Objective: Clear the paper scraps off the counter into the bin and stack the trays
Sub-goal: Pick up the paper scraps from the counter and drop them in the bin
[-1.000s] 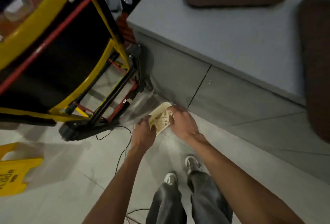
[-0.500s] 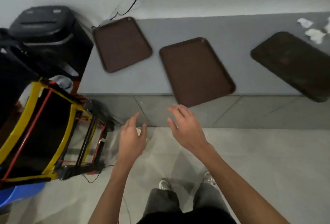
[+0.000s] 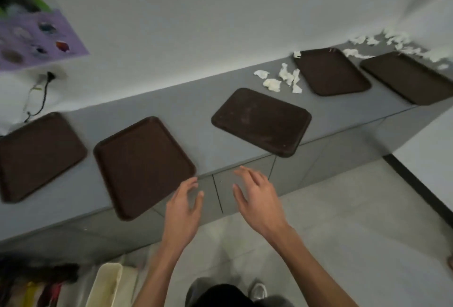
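Note:
Several dark brown trays lie apart on the grey counter (image 3: 196, 101): one at far left (image 3: 36, 154), one beside it (image 3: 142, 164), a middle one (image 3: 262, 120) overhanging the front edge, and two at the right (image 3: 331, 71) (image 3: 407, 77). White paper scraps (image 3: 282, 80) lie between the middle tray and the right ones, and more scraps (image 3: 397, 44) trail along the back right. My left hand (image 3: 182, 211) and my right hand (image 3: 257, 199) hover in front of the counter with fingers spread, holding nothing. A cream bin (image 3: 106, 284) stands on the floor at lower left.
A purple poster (image 3: 36, 37) hangs on the white wall above a socket with a black cord (image 3: 44, 91). Dark and coloured cart parts (image 3: 36, 284) sit at the bottom left beside the bin. My shoe (image 3: 257, 292) shows on the grey tiled floor.
The view has lifted from the floor to the counter. My hands held the cream bin a second ago; they have let go and risen toward the counter edge, both without anything in them.

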